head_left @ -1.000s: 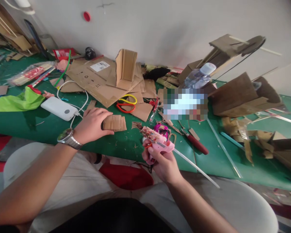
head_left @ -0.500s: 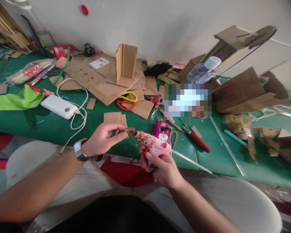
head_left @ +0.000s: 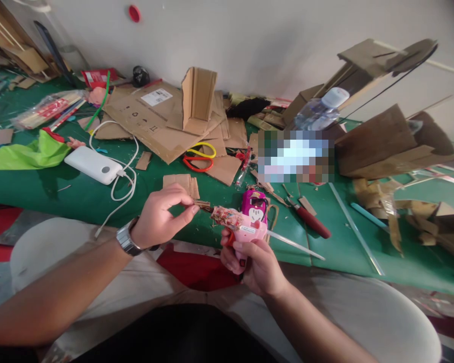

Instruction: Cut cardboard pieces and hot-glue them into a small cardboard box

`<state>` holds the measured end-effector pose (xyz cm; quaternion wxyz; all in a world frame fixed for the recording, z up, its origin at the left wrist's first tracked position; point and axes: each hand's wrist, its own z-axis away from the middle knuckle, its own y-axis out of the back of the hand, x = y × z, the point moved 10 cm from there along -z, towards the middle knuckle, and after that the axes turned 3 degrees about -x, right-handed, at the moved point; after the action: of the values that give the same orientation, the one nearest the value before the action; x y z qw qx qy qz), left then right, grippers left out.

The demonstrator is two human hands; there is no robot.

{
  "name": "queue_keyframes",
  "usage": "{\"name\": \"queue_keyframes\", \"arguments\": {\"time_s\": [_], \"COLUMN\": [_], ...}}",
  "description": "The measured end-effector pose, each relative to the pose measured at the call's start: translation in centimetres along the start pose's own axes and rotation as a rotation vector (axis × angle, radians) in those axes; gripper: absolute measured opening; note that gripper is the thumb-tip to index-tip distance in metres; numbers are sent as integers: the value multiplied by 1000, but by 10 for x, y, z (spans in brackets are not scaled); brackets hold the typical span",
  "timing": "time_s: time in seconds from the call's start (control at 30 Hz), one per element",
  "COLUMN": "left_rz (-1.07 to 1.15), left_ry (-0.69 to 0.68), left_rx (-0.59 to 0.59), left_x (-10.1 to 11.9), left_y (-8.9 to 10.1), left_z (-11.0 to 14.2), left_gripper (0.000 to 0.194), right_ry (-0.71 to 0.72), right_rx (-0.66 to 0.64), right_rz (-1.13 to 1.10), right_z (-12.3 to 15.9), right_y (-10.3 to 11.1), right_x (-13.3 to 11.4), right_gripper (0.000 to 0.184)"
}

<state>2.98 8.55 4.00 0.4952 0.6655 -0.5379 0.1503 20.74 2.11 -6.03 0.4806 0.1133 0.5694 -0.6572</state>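
Note:
My right hand (head_left: 255, 259) is wrapped round the grip of a pink hot glue gun (head_left: 245, 227), fingers at its orange trigger. A clear glue stick (head_left: 297, 245) juts from the gun's rear, and its front is crusted with debris. Between thumb and forefinger my left hand (head_left: 168, 214) pinches a small cardboard strip (head_left: 202, 204), held right at the nozzle; whether they touch I cannot tell. A folded cardboard piece (head_left: 181, 185) lies just behind the left hand. Beyond the gun rests a magenta device (head_left: 254, 201) with a white heart-shaped face.
Flat cardboard (head_left: 151, 118) bears an upright cardboard corner piece (head_left: 199, 98). Scissors (head_left: 200, 156) with yellow and orange handles lie before it. At left sits a white power bank (head_left: 93, 165) with its cable. A red-handled tool (head_left: 312, 220), a water bottle (head_left: 321, 111) and cardboard constructions (head_left: 378, 138) stand rightward.
The glue gun has turned slightly in my right hand, and more of its grip shows. My left hand has tilted a little, still pinching the cardboard strip near the nozzle.

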Motion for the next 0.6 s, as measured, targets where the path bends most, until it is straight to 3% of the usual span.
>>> {"name": "queue_keyframes", "arguments": {"time_s": [0.17, 0.33, 0.6], "left_rz": [-92, -41, 286], "left_ry": [-51, 114, 327], "left_rx": [81, 173, 82], "left_x": [-3, -30, -39], "left_y": [14, 37, 11], "left_z": [-2, -2, 6], "left_gripper": [21, 22, 27], "right_ry": [109, 294, 338], "right_rx": [14, 119, 213], "right_rz": [50, 253, 363], "right_z": [4, 18, 23], "right_y": [5, 20, 26], "right_x": [-14, -47, -54], "right_gripper": [21, 26, 33]}}
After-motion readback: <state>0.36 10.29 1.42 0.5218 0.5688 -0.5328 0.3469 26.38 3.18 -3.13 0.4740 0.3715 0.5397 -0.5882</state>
